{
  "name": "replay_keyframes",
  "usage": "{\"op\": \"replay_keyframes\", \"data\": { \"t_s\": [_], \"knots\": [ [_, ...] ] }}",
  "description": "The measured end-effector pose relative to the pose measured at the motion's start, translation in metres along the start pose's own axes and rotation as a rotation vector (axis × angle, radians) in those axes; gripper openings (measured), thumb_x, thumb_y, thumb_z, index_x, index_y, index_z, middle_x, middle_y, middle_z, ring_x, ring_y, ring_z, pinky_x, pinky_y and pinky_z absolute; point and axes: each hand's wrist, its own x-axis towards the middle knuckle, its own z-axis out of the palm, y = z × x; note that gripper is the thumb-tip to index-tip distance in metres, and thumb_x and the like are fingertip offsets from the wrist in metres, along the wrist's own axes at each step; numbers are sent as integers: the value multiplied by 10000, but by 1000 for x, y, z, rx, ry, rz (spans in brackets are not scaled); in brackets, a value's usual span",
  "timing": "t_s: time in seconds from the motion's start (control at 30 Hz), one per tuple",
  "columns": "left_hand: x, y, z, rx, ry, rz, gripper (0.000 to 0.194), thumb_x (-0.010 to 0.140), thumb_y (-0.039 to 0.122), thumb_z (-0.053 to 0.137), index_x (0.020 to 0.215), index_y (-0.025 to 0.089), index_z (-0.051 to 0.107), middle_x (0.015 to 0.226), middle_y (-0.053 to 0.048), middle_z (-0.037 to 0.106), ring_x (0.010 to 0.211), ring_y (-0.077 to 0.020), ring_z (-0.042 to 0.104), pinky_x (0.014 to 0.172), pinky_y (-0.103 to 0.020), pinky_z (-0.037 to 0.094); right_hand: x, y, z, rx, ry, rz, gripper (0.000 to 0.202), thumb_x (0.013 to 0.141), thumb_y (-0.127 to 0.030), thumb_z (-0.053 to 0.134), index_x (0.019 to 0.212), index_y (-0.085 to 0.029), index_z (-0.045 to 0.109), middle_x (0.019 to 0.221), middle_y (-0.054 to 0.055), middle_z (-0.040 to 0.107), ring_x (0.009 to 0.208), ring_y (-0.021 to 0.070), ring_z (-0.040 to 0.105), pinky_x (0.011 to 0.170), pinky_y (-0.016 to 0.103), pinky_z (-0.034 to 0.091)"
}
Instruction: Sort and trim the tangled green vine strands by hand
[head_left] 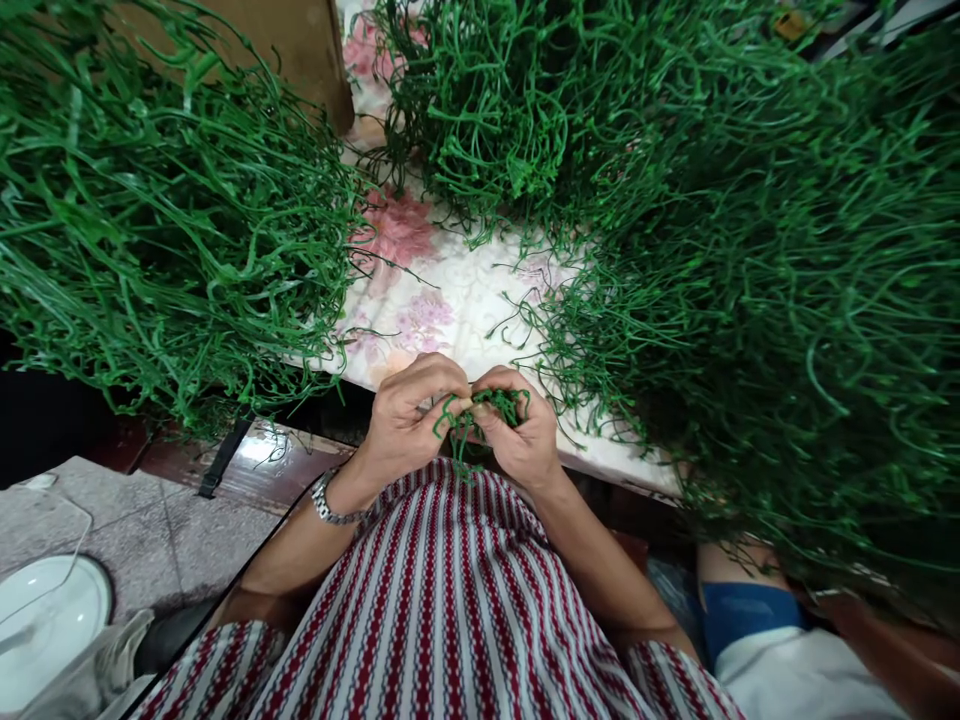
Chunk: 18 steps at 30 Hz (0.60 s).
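Near the table's front edge, my left hand [411,415], with a metal watch [335,502] on the wrist, pinches green strands at its fingertips. My right hand [523,430] touches it fingertip to fingertip, its fingers curled round a small bunch of green strands [504,402]. Some strands dangle between both hands above the striped apron [450,590]. Beyond them lies a table with a floral cloth [472,300]. A large heap of green strands [172,230] covers its left part, and another big heap [780,280] spreads over the back and right.
A brown wooden panel [319,60] stands at the back left. Tiled floor [202,530] and a white round object [56,600] are at the lower left. Another person's leg with a blue band [750,610] and an arm [885,640] show at the lower right.
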Motion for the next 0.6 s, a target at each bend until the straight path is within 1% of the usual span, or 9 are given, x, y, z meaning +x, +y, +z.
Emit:
{"op": "replay_keyframes", "data": {
  "t_s": [0.1,0.2,0.3,0.37,0.43,0.5,0.6],
  "knots": [
    [-1,1,-1,-48,-4,-108,48,780,146,572,739,169,580,707,-30,576,730,-147,561,684,-276,445,0,0,-2,-92,-1,-64,65,854,-254,489,846,-191,502,746,7,508,660,122,506,628,256,422],
    [0,1,-5,-91,13,-146,51,786,165,563,735,171,566,709,-29,570,711,-147,562,666,-271,447,0,-2,-4,-229,-23,-123,27,839,-180,467,855,-194,483,787,29,537,718,142,531,665,274,432],
    [3,1,-7,-140,-6,-188,59,783,192,580,732,170,560,710,-24,559,687,-136,549,638,-252,441,1,-3,-7,-351,-25,-187,157,779,-77,468,876,-200,483,783,24,544,715,143,532,655,267,429],
    [3,1,-7,-177,-26,-281,76,786,229,591,748,167,570,703,-17,547,658,-121,531,600,-227,427,0,-3,-9,-399,-14,-231,249,733,-31,459,911,-202,488,769,14,531,692,138,519,638,258,424],
    [3,3,-5,-218,-47,-388,115,785,278,602,788,165,585,699,-8,542,622,-103,512,554,-203,406,0,-3,-9,-423,-21,-278,323,694,-13,446,954,-201,485,778,16,524,701,141,516,645,260,430],
    [2,5,-3,-228,-72,-465,153,768,302,624,811,161,586,697,0,545,598,-90,501,528,-186,393,-1,-3,-10,-460,-38,-315,370,661,-9,432,978,-195,474,788,23,521,712,148,514,652,267,438],
    [3,7,-3,-166,-118,-525,126,740,241,644,805,155,580,708,6,553,602,-84,502,543,-181,396,-1,-3,-10,-550,-63,-352,384,644,-19,412,985,-188,458,788,36,514,715,163,507,639,279,439]
  ]
}}
